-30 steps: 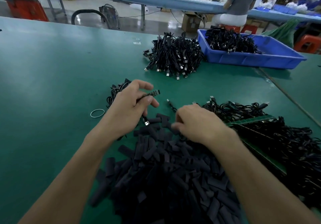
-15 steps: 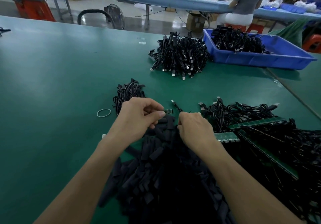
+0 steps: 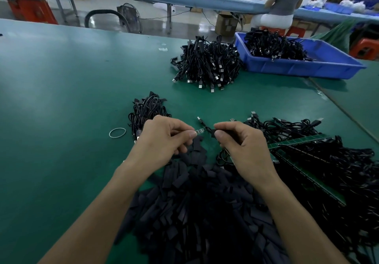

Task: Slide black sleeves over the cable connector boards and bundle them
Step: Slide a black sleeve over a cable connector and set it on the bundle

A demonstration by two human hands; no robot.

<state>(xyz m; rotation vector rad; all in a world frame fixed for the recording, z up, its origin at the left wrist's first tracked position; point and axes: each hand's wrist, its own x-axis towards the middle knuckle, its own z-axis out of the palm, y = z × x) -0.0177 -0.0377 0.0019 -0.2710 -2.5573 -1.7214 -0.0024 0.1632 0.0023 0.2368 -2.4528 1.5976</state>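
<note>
1. Left hand (image 3: 164,138) with fingers curled, thumb and forefinger pinching one end of a small connector board (image 3: 200,131), held just above the middle of the green worktop (image 3: 61,99).
2. Right hand (image 3: 244,142) likewise curled, thumb and forefinger pinching a black sleeve (image 3: 213,133) right at the board's other end. Impossible to tell whether the sleeve's mouth is already over the board's tip.
3. Behind the gap between the two hands, a thin black cable end (image 3: 202,121) with a metal plug, pointing toward the far edge.
4. Beneath both forearms, a big pile of loose sleeves (image 3: 194,202), spreading to the near edge.
5. Toward the right edge, a tangle of loose cables (image 3: 338,171), with long green board strips (image 3: 299,140) lying across it, just beside the right hand.
6. Just behind the left hand, a small bundle of cables (image 3: 146,110); left of it and apart from it, a rubber band (image 3: 117,133) flat on the worktop.
7. Farther back, near the far edge, a large heap of cables (image 3: 207,64) with plugs pointing outward.
8. Just beside that heap, at the far right corner, a blue tray (image 3: 297,70) holding more cables.
</note>
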